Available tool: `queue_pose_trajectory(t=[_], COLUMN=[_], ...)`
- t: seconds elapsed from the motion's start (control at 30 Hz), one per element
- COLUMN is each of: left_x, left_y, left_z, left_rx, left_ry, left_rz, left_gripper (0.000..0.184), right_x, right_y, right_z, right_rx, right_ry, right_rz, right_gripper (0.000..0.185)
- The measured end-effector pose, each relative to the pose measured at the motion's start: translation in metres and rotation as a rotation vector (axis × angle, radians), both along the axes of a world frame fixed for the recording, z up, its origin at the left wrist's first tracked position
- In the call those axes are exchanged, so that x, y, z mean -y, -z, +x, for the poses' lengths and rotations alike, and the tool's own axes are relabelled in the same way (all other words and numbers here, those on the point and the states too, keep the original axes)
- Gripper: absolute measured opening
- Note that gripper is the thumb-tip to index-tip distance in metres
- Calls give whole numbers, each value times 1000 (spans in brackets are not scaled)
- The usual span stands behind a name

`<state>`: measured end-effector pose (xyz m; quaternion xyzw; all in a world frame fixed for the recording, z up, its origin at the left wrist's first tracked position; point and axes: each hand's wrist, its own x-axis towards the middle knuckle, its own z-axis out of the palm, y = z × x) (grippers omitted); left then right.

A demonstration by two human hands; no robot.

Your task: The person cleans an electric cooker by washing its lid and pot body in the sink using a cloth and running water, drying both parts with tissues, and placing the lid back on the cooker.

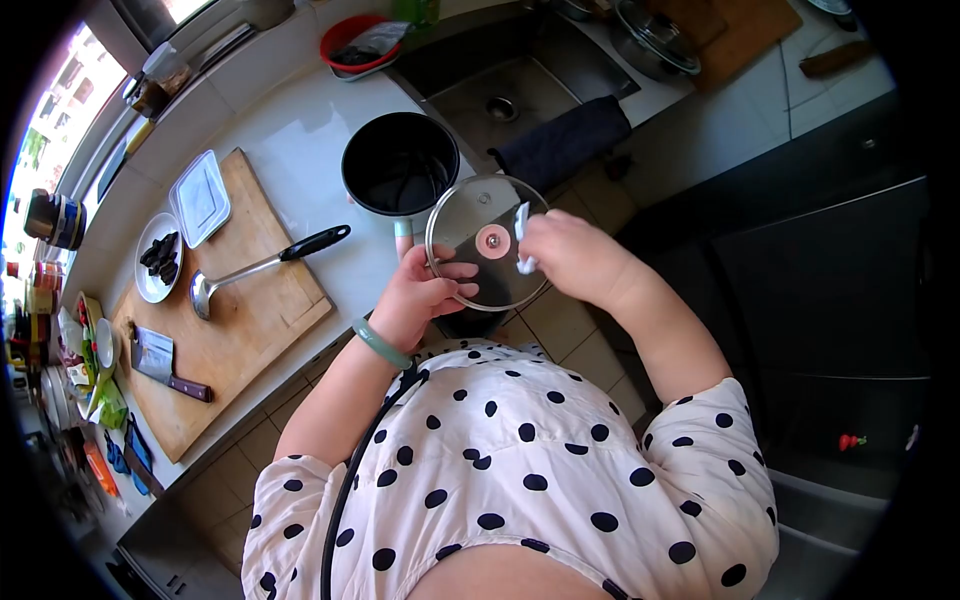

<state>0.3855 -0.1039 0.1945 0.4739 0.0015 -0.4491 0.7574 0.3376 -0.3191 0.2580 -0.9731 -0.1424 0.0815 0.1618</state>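
a round glass lid (462,215) with a metal rim and a pink-based knob is held up in front of the body, beside the counter (310,120). its rim is gripped at the near left side by the left hand (425,288), with the fingers curled in and the lid edge pinched between thumb and fingers. a green bangle (382,345) is worn on the left wrist. a small white cloth (524,235) is pinched in the closed fingers of the right hand (570,252) and is held at the right part of the lid, next to the knob; whether the glass is actually pressed by it cannot be told.

just beyond the lid, a black-lined pot (400,165) is set on the counter, its pale handle (403,230) pointed toward the left hand. the pot's edge is partly overlapped by the lid in this view; contact between them cannot be told.

on the left, a wooden cutting board (255,330) is laid on the counter. a ladle (262,266) is rested on it, with the black handle extended past the board's edge. a white plate (157,291) with dark pieces (162,257), a rectangular plastic container (200,198) and a cleaver (155,355) are seen at the board's far side. a dark towel (565,140) is draped over the front edge of the sink (530,90).
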Motion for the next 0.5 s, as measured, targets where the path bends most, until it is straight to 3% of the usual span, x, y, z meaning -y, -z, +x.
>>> queue_pose_trajectory(t=[0.1, 0.17, 0.2, 0.3, 0.37, 0.43, 0.5], left_x=[0, 1, 2, -2, -1, 2, 7], left_y=[-6, -6, -5, 0, 1, -1, -7], left_z=[2, 1, 0, 2, -1, -5, -8], left_rx=[7, -3, -11, -8, -16, -26, -31], left_ry=[63, 59, 55, -42, -8, 29, 59], left_rz=[6, -18, -29, -22, 9, 18, -2], left_gripper=[35, 35, 35, 35, 35, 35, 35], right_x=[-1, -5, -6, 2, 0, -11, -16], right_y=[-6, 4, 8, 11, 13, 7, 14], right_z=[19, 30, 31, 11, -5, -1, 18], right_rx=[419, 469, 491, 305, 125, -8, 343], right_ry=[12, -68, -109, 78, 34, 9, 52], right_rz=[117, 69, 46, -109, -102, 308, 307], right_gripper=[12, 12, 11, 9, 10, 10, 11])
